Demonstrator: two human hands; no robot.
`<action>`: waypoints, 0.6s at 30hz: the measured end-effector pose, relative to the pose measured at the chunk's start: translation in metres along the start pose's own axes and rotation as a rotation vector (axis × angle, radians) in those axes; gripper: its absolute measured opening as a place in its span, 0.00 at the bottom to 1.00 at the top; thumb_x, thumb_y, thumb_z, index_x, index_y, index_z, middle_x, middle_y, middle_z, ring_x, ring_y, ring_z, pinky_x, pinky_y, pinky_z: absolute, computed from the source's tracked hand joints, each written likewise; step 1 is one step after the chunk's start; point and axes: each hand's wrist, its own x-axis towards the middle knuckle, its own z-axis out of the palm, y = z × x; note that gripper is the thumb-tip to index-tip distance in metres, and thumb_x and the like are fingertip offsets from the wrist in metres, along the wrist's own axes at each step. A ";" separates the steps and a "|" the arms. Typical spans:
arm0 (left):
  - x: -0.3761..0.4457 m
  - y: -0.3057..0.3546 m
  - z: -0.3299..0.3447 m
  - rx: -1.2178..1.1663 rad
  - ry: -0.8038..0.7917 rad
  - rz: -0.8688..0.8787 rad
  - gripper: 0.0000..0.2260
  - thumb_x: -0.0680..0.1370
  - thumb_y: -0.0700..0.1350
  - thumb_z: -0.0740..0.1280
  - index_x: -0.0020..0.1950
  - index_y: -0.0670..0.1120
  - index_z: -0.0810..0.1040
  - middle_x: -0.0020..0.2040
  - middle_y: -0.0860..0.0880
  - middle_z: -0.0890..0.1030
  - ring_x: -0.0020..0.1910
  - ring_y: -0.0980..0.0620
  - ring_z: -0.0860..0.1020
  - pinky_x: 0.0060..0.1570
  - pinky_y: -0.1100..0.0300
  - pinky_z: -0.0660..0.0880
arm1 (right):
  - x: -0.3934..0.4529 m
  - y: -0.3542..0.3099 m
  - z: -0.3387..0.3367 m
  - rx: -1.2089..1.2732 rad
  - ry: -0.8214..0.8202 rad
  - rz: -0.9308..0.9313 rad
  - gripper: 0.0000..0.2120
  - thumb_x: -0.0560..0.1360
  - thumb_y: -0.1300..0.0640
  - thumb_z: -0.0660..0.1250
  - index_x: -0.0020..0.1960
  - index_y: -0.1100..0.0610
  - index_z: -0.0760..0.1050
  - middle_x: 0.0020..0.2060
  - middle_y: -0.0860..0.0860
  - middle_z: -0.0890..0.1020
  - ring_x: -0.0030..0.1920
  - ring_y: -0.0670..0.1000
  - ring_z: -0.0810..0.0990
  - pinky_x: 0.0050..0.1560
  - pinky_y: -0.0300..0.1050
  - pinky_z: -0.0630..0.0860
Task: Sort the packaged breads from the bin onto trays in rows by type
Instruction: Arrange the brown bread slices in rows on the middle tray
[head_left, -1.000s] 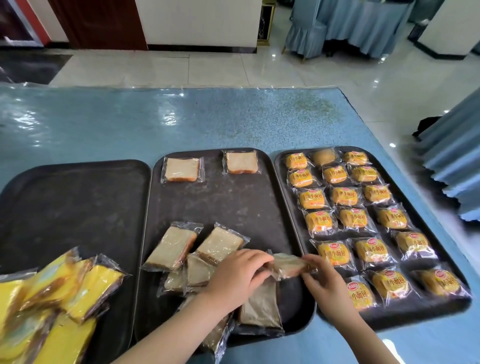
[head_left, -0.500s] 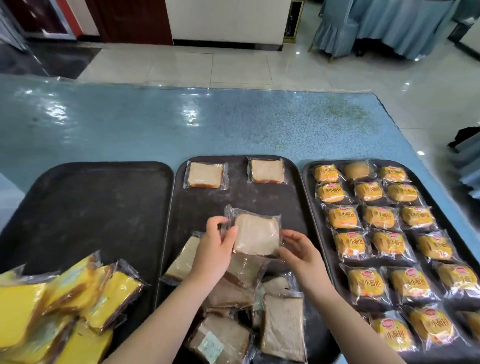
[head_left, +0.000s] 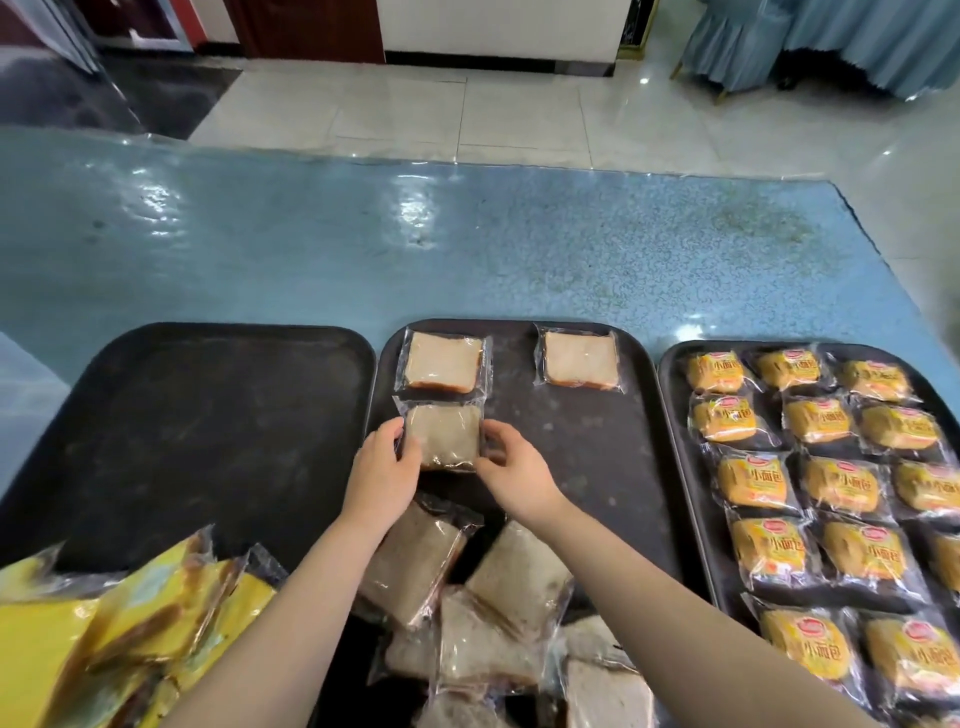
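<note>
trays (head_left: 597, 441) black | table (head_left: 467, 249) speckled blue | buns (head_left: 758, 480) orange-yellow

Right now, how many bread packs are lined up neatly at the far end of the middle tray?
3: clear-wrapped toast slices at far left and far right, and one directly below the left, held by both hands.

One head-worn view only, so no overlap is shared. The scene is seen from above, angled forward and down, close over three dark trays (head_left: 519, 332) on a blue table (head_left: 467, 244). Tiled floor (head_left: 467, 114) is caught beyond. Wide-angle bending is seen at the edges.
</note>
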 end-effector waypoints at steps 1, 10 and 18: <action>0.003 -0.001 0.000 0.001 0.006 0.013 0.20 0.82 0.52 0.59 0.73 0.48 0.69 0.68 0.49 0.74 0.67 0.50 0.72 0.65 0.53 0.70 | 0.005 0.000 0.003 -0.010 0.000 -0.001 0.23 0.75 0.60 0.65 0.70 0.53 0.68 0.55 0.46 0.79 0.54 0.46 0.79 0.58 0.40 0.75; 0.010 -0.002 0.000 0.337 -0.111 0.074 0.26 0.81 0.49 0.60 0.78 0.46 0.60 0.79 0.46 0.57 0.77 0.46 0.54 0.75 0.50 0.55 | 0.016 0.002 0.007 -0.084 -0.007 -0.009 0.23 0.76 0.59 0.64 0.70 0.53 0.68 0.61 0.49 0.77 0.63 0.50 0.75 0.61 0.42 0.72; -0.022 -0.004 -0.010 0.362 -0.144 0.167 0.26 0.81 0.49 0.61 0.78 0.49 0.58 0.80 0.49 0.54 0.78 0.48 0.51 0.75 0.48 0.55 | -0.035 0.024 -0.026 -0.261 -0.005 -0.040 0.28 0.78 0.58 0.62 0.77 0.54 0.58 0.73 0.49 0.66 0.73 0.48 0.65 0.72 0.42 0.62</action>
